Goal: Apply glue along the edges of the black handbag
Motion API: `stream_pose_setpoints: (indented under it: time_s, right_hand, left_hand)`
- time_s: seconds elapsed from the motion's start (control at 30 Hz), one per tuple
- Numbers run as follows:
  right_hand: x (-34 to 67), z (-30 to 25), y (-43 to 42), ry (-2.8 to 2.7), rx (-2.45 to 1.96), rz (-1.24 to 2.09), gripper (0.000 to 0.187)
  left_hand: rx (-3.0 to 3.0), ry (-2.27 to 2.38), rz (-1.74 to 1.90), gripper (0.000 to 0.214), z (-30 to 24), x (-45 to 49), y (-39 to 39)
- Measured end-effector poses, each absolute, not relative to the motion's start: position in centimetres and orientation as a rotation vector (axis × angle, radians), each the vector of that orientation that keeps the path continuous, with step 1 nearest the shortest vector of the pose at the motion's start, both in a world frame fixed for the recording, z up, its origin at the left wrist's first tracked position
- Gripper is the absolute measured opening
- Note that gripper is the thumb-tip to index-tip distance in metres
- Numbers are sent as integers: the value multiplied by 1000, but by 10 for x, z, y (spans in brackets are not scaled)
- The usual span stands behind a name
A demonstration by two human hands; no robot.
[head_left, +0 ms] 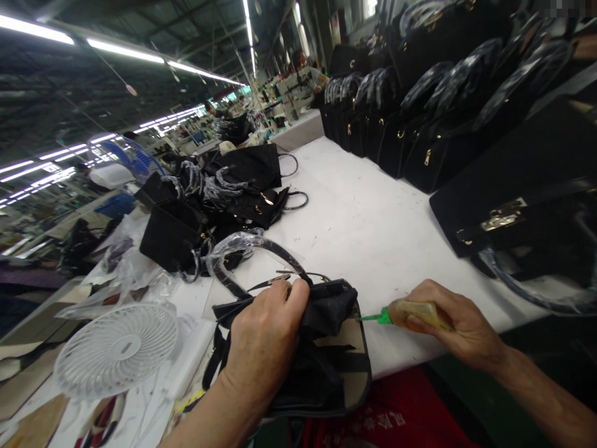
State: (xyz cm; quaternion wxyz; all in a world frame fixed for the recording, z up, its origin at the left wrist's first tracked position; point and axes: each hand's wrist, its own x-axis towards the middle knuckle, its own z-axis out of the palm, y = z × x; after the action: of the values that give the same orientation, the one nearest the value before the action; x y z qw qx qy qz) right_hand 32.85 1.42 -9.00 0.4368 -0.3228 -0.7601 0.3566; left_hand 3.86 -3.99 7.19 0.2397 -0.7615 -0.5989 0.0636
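A black handbag [321, 373] lies at the table's front edge, its tan inside panel showing on the right. Clear plastic wraps its raised handle [233, 255]. My left hand [268, 330] is closed over the bag's upper edge, gripping the black material; the fingertips are partly hidden. In my right hand [459, 323] is a yellowish squeeze bottle [415, 314] with a thin green nozzle. The nozzle tip points left and reaches the bag's right edge; whether it touches cannot be made out.
Black handbags [387, 130] stand in a row at the right, with a larger one [508, 211] nearer. More bags [247, 186] are piled at the back left of the white table [354, 211]. A white fan [119, 351] sits at the left beside crumpled clear plastic [125, 255].
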Motion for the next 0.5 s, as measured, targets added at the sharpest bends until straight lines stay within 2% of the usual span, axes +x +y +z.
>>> stream_pose_setpoints:
  time_s: [0.13,0.2,0.27,0.33,0.43,0.5]
  right_hand:
    - [329,-89,6,-1901,-727,914,12]
    - [329,-88,2,-1940,-729,1020,4]
    - [329,-87,0,-1956,-721,1111,6]
    - [329,-90,1,-1906,-719,1064,5]
    - [331,-95,6,-1846,-766,950,16]
    - [332,-96,9,-1903,-769,1003,9]
  left_hand:
    - [-2090,-1612,100,28,70,35,-43]
    - [-2099,-1599,73,29,68,35,-43]
    - [-2108,-1586,57,29,68,35,-44]
    - [-2109,-1585,57,30,68,35,-44]
    - [-2120,-1574,40,31,68,35,-46]
    - [-2126,-1554,17,31,68,34,-47]
